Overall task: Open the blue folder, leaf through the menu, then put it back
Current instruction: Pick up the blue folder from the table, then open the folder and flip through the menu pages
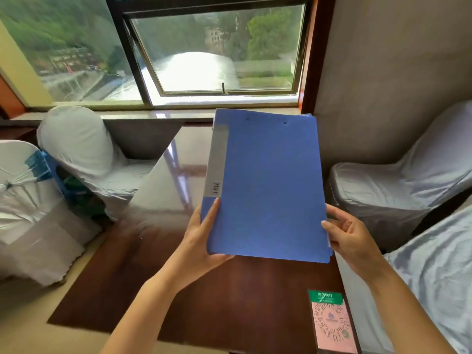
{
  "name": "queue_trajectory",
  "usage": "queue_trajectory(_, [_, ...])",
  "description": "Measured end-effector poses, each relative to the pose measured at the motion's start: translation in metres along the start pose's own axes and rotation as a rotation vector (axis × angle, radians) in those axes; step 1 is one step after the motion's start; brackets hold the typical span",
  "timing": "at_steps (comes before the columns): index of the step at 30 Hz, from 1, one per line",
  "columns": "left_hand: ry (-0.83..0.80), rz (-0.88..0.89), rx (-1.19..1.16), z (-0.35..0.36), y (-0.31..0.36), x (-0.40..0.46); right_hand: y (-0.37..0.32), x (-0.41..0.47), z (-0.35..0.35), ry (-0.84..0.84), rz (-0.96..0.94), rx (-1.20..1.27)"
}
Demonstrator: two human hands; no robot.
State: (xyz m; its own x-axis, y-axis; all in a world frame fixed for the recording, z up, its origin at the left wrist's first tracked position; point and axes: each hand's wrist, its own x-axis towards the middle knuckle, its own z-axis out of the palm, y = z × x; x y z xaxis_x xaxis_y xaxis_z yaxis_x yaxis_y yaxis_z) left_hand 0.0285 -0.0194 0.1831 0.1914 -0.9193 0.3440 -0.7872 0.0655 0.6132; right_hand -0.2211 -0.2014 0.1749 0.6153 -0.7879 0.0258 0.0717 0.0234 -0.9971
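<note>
The folder [268, 185] is shut and held up over the middle of the surface [209, 297], clear of it, spine to the left. The left hand [201, 241] cups the lower left corner, thumb on the cover, fingers curled under. The right hand [350, 238] pinches the lower right edge, where the cover and the sheets inside meet. This looks like the opening step, though it could be the closing one. To open, the right thumb must part the cover from the sheets and swing it left while the left hand steadies the spine.
</note>
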Motion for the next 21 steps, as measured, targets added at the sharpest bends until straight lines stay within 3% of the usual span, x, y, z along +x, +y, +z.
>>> queue_trajectory(7, [0.123,-0.036,-0.092,0.003,0.01,0.004,-0.004,-0.003,-0.003,-0.037,-0.008,0.083])
queue_trajectory(18, [0.257,-0.249,-0.61,0.012,0.022,0.01,-0.004,-0.007,-0.017,0.005,0.04,0.109])
queue_trajectory(21, [0.296,-0.424,-0.805,0.006,0.022,0.014,-0.005,-0.009,-0.017,-0.003,0.025,0.131])
